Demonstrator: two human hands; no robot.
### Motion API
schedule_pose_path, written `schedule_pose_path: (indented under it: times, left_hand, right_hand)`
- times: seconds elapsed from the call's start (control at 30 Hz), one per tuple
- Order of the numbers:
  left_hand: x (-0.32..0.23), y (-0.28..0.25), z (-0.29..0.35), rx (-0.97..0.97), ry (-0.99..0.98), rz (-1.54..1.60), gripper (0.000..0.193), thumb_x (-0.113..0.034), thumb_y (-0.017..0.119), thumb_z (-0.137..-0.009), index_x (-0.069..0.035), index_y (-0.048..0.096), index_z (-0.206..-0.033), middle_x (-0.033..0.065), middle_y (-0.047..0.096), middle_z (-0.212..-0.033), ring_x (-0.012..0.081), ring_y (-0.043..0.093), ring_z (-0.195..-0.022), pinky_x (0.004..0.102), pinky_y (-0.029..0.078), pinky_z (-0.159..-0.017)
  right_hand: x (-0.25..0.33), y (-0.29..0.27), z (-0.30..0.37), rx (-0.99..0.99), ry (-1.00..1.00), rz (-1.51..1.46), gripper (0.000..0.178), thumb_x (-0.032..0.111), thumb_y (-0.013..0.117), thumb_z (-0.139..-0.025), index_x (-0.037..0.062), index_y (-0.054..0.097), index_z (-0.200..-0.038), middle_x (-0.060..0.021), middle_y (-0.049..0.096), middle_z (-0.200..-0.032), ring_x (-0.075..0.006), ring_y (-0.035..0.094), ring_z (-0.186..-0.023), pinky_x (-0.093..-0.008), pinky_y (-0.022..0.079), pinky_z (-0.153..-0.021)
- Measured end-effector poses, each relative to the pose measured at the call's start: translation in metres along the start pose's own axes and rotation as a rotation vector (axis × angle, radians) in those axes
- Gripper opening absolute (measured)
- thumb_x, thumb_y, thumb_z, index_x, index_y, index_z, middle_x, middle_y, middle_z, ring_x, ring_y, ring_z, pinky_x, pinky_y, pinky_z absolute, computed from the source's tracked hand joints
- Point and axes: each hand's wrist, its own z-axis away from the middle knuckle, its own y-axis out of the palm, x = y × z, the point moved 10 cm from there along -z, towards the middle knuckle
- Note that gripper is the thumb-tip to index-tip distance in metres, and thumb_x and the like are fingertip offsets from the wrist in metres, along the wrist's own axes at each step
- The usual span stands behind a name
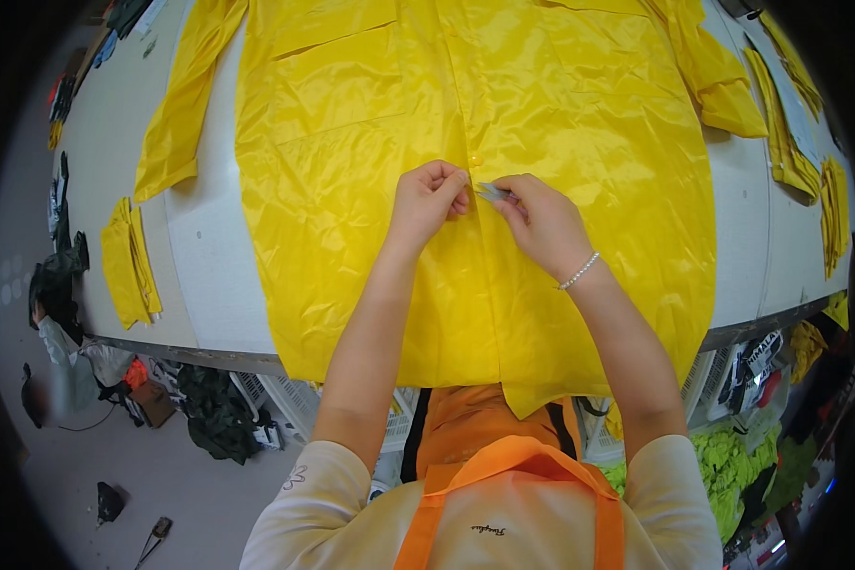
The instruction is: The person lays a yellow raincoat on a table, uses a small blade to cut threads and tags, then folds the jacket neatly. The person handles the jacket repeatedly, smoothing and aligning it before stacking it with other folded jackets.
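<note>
A shiny yellow raincoat [598, 256] lies spread over the table, its front placket running down the middle and its hem hanging past the near edge. My right hand [546, 223], with a beaded bracelet at the wrist, is closed round small grey thread snips [490, 192]. Their tips point left, toward the placket. Just left of them, my left hand [428, 204] is closed in a pinch at the placket; what its fingertips hold is too small to tell. A yellow snap button [476, 161] sits on the placket slightly beyond both hands.
The pale table [214, 275] shows on both sides of the coat. Folded yellow pieces [128, 261] lie at its left, more yellow garments [784, 142] at its right. White plastic crates [299, 399] stand below the near edge. Bright green fabric [736, 470] is heaped at lower right.
</note>
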Motion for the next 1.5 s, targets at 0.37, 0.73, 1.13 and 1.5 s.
schedule_pose_path:
  times: [0.37, 0.73, 1.13, 1.5]
  left_hand:
    - [-0.003, -0.002, 0.001, 0.015, 0.023, -0.022, 0.015, -0.018, 0.057, -0.088, -0.005, 0.059, -0.081, 0.0001, 0.057, -0.064, 0.0064, 0.051, -0.053, 0.0189, 0.042, -0.049]
    - [-0.004, 0.001, 0.002, 0.026, 0.032, 0.000, 0.013, -0.017, 0.057, -0.087, -0.006, 0.059, -0.080, -0.0007, 0.056, -0.063, 0.0063, 0.051, -0.052, 0.0187, 0.041, -0.049]
    - [0.049, 0.023, 0.160, 0.869, -0.113, -0.608, 0.009, -0.014, 0.069, -0.074, -0.009, 0.065, -0.079, 0.0018, 0.062, -0.068, 0.0118, 0.056, -0.062, 0.0269, 0.043, -0.056]
    - [-0.013, 0.007, 0.084, -0.001, 0.222, -0.788, 0.024, -0.022, 0.066, -0.081, 0.000, 0.062, -0.089, 0.0111, 0.061, -0.071, 0.0180, 0.059, -0.064, 0.0293, 0.047, -0.060]
  right_hand:
    - [0.008, 0.006, -0.003, 0.046, -0.036, 0.126, 0.012, 0.017, 0.056, -0.085, 0.0067, 0.059, -0.090, -0.0093, 0.060, -0.084, -0.0285, 0.059, -0.073, -0.0382, 0.048, -0.063]
    - [0.025, 0.003, -0.020, -0.151, -0.240, 0.321, 0.014, 0.018, 0.056, -0.085, 0.0075, 0.056, -0.093, -0.0078, 0.057, -0.080, -0.0248, 0.058, -0.073, -0.0348, 0.046, -0.065]
    - [-0.027, -0.005, -0.020, -0.235, 0.043, -0.100, 0.020, 0.016, 0.058, -0.085, 0.0019, 0.058, -0.100, -0.0116, 0.062, -0.088, -0.0247, 0.060, -0.074, -0.0323, 0.048, -0.065]
    - [-0.055, -0.008, -0.019, -0.329, 0.108, -0.394, 0.023, 0.012, 0.062, -0.084, -0.0005, 0.058, -0.103, -0.0108, 0.064, -0.087, -0.0153, 0.060, -0.072, -0.0253, 0.048, -0.064]
